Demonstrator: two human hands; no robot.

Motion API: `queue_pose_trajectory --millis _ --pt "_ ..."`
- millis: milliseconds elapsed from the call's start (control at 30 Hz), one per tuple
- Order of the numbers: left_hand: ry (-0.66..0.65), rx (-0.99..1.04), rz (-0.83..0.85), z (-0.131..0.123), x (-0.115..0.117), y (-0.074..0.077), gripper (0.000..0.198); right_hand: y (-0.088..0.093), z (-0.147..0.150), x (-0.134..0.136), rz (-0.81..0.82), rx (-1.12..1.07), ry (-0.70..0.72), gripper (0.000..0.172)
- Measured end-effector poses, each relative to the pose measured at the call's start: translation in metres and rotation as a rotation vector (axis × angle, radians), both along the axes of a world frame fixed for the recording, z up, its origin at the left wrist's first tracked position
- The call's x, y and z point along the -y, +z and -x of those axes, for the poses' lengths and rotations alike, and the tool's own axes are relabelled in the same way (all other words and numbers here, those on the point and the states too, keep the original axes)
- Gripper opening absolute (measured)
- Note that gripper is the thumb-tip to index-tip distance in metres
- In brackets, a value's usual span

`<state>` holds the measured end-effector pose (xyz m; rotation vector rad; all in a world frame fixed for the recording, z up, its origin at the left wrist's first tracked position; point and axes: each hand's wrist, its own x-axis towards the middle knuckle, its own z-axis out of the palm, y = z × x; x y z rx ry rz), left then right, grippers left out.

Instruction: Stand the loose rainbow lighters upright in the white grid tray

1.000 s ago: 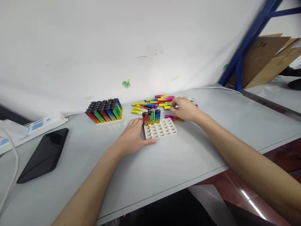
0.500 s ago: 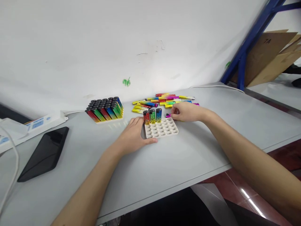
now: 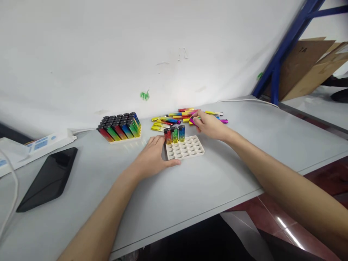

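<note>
A white tray (image 3: 189,148) with rows of holes lies on the table, and three lighters with black tops, red, green and blue (image 3: 181,133), stand upright in its back row. My left hand (image 3: 154,156) grips the tray's left side, its thumb along the front edge. Behind the tray, my right hand (image 3: 207,124) is closed on a shiny purple lighter (image 3: 191,120), held by the fingertips above the table; the hand hides much of it. A loose pile of shiny coloured lighters (image 3: 163,125) lies just behind and partly under that hand.
At the back left stands a second tray (image 3: 125,140) packed with upright lighters (image 3: 119,127). A black phone (image 3: 49,179) and a white power strip (image 3: 40,146) with cables lie on the left. A blue metal frame (image 3: 276,81) and cardboard boxes (image 3: 304,69) are at the right.
My right hand has lifted the purple lighter from beside the tray's back right corner and moved it up and slightly back. My left hand stays on the tray.
</note>
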<state>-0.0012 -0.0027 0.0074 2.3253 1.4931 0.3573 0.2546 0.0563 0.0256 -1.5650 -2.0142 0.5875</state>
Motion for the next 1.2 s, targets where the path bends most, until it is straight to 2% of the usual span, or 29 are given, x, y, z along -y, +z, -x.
queue_pose_trajectory --millis 67,233,433,533,600,700,967,1200 --pt "-0.001 -0.003 0.005 0.000 0.000 0.000 0.078 0.001 0.001 0.001 -0.012 -0.088 -0.026 0.026" --pt "-0.012 0.001 -0.005 0.001 -0.001 -0.001 0.078 0.002 0.004 0.000 0.017 -0.265 -0.069 0.029" --pt "-0.011 0.009 -0.011 0.001 -0.001 -0.001 0.077 0.003 0.009 0.001 0.188 -0.591 -0.041 0.025" --pt "-0.007 0.000 -0.009 0.000 0.000 -0.001 0.076 0.002 0.009 0.003 0.284 -0.717 -0.009 0.042" --pt "-0.006 -0.009 -0.006 0.000 0.000 0.000 0.076 0.001 0.010 0.003 0.341 -0.754 -0.018 0.057" --pt "-0.007 -0.014 -0.006 0.001 -0.001 0.000 0.076 -0.001 0.012 0.003 0.390 -0.786 -0.040 0.065" --pt "-0.012 -0.010 -0.026 0.001 -0.001 -0.001 0.075 -0.005 0.016 0.001 0.442 -0.826 -0.033 0.052" --pt "-0.013 0.002 -0.026 0.001 -0.001 -0.002 0.077 -0.006 0.018 0.002 0.434 -0.851 -0.025 0.053"
